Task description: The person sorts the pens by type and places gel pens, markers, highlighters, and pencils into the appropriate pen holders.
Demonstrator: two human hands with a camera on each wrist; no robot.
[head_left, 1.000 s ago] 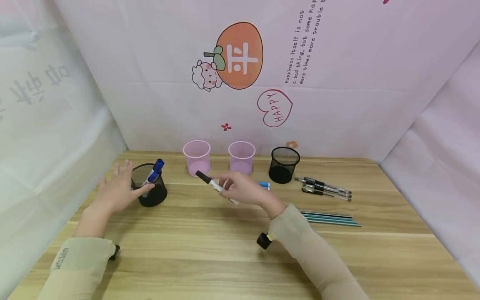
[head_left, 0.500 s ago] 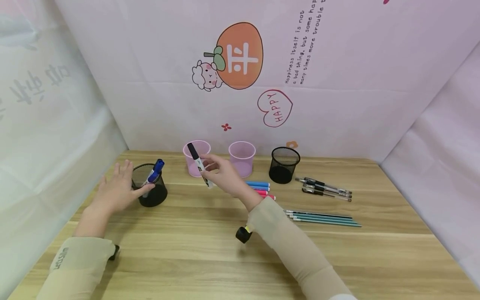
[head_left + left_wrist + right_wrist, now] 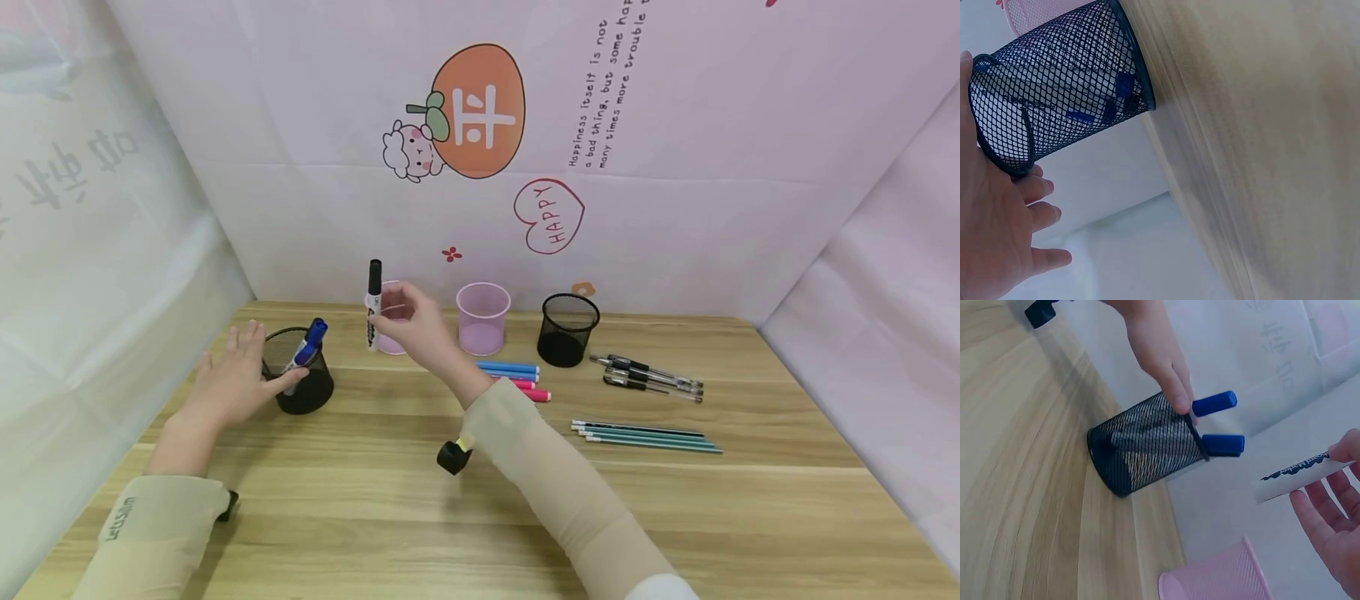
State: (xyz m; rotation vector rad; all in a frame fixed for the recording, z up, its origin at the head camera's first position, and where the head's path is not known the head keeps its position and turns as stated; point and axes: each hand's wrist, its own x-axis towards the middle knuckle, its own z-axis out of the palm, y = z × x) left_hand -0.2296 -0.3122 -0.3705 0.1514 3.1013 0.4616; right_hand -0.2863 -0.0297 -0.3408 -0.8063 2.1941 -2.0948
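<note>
My right hand [image 3: 412,323] pinches a whiteboard marker [image 3: 374,304] with a black cap, nearly upright, in front of the left pink mesh pen cup [image 3: 392,343]. In the right wrist view its white barrel [image 3: 1294,477] sits between thumb and fingertips, apart from the black cup. At the left, my left hand [image 3: 228,379] rests at the rim of a black mesh pen cup [image 3: 309,390], fingers spread and thumb stretched along its near side. Blue-capped markers [image 3: 1222,445] lean inside that cup and stick out over its rim; their barrels show through the mesh.
Another pink cup [image 3: 483,329] and a black mesh cup [image 3: 566,342] stand along the back. Blue and pink markers [image 3: 517,373] lie mid-table, partly behind my right forearm. Black gel pens [image 3: 648,377] and teal pencils [image 3: 648,437] lie to the right. Printed cloth [image 3: 337,217] encloses the table.
My right hand has moved left and away from me with the black-capped marker, turning it from slanted to nearly upright. My left hand and its cup have stayed put.
</note>
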